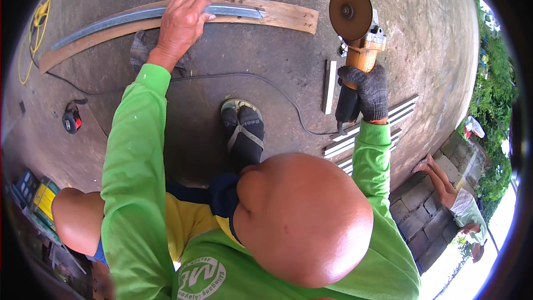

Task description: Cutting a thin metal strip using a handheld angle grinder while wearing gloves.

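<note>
Head view, so starting with writing: the green long-sleeved shirt (136, 172) has a round white print (202, 278) on it with bold lettering in the middle and smaller letters around the rim, and there's some pale lettering on the dark sock (247, 144) that's too small to make out. Left hand (183, 19) is bare and clamped over a thin, shiny metal strip (236, 11), which lies lengthwise on a rough brown wooden plank (294, 18) on the floor, with small dark holes near the plank's right end. Right hand (366, 89) wears a grey knit glove and is wrapped round the body of a yellow-and-black angle grinder (363, 55), its round flat brown disc (351, 19) sitting past the plank's right end, apart from the strip. Black rubbery cord (222, 75) curves across the stained concrete floor (250, 50). One straight pale bar (330, 86) is just beside the grinder, more slim bars (402, 114) lie below it, a crumpled grey rag (141, 50) is by the left wrist, and a black-and-red tape measure (71, 119) sits off to the left
</note>
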### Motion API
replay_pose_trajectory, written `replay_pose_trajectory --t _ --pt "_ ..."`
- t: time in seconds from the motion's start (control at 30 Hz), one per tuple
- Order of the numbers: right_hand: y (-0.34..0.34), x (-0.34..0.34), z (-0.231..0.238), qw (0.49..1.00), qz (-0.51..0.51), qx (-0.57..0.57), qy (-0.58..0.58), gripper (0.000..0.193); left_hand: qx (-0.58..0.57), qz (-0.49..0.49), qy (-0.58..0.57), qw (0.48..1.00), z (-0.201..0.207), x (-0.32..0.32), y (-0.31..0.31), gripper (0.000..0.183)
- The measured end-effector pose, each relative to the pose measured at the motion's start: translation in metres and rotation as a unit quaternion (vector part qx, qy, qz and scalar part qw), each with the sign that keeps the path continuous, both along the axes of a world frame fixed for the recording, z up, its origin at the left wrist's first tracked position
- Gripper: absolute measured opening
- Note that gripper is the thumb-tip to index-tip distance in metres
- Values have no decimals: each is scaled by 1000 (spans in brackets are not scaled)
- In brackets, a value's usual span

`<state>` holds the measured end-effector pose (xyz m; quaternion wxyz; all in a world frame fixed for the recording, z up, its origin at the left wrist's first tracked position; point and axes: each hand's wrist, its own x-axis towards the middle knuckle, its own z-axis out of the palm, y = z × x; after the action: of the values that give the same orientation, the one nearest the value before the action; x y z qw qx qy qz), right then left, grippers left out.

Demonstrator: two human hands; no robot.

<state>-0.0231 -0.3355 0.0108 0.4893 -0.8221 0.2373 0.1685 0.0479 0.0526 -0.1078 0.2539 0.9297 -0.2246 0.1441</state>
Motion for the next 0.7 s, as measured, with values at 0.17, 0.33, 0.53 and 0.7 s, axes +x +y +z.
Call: replay_pose_trajectory --t 0.17,0.33,0.53,0.7 --pt "-8 -6 -9 1000 -17 21 14 34 -6 -11 -4 1000 0 2 -5 29" --pt "-8 -6 -13 999 -20 26 4 34 -61 -17 19 998 -3 5 -14 29" --pt "-7 -1 -13 1000 -23 17 10 37 -89 -26 25 995 -9 11 -54 33" --pt "3 4 -8 1000 -9 13 15 39 -62 -10 18 998 -7 13 -86 26"
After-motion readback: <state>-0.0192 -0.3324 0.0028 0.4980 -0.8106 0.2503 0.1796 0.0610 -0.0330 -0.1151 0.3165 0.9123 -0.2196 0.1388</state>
